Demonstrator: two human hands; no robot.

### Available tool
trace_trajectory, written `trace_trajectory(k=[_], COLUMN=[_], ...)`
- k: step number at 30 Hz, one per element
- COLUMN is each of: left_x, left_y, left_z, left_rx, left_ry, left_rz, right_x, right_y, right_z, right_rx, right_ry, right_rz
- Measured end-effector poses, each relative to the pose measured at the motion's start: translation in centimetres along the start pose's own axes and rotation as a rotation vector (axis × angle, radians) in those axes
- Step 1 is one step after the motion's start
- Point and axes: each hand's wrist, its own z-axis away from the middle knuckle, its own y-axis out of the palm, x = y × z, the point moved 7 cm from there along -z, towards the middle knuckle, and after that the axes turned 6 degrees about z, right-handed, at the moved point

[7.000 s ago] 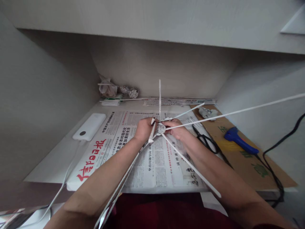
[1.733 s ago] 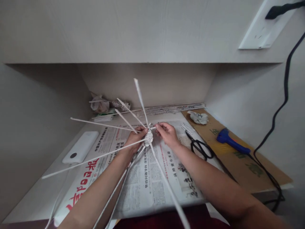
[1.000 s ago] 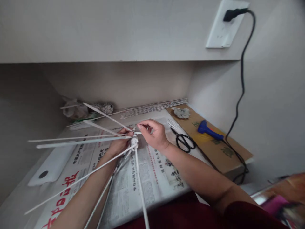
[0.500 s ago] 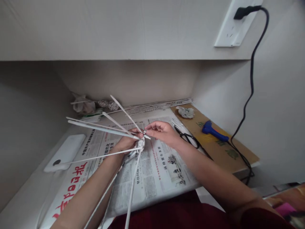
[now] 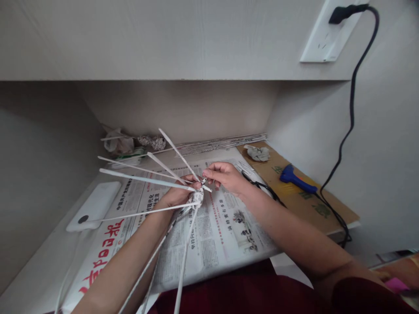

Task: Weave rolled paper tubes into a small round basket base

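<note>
Pinching the small woven paper piece (image 5: pixel 196 199) at its upper left edge, the left hand (image 5: pixel 178 195) has its thumb pressed down near the base of several pale paper rods (image 5: pixel 147 180), which fan out to the left. The right hand (image 5: pixel 225 176) is at the piece's upper right, fingers curled inward, thumb and forefinger close together beside a short rod end; whether they grip it or just touch it, I cannot tell. The piece is between the two hands, above the printed newspaper (image 5: pixel 209 253), with more rods running toward the person's body. Black scissors (image 5: pixel 262 185) lie beyond the right wrist, partly hidden by the forearm, near a blue tool (image 5: pixel 296 179) on cardboard (image 5: pixel 330 213).
</note>
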Motion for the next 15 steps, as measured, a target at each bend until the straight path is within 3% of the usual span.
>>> trace_trajectory(k=[7,15], left_x=[0.0,-0.1], left_y=[-0.1,-0.3], left_z=[0.0,0.1], left_rx=[-0.034,-0.102], left_ry=[-0.03,-0.042], left_rz=[0.035,0.054], right_x=[0.4,2.2], right_y=[-0.9,-0.3], right_z=[1.4,3.4], right_rx=[-0.096,-0.261], right_ry=[-0.164,-0.407], right_rz=[0.117,0.508])
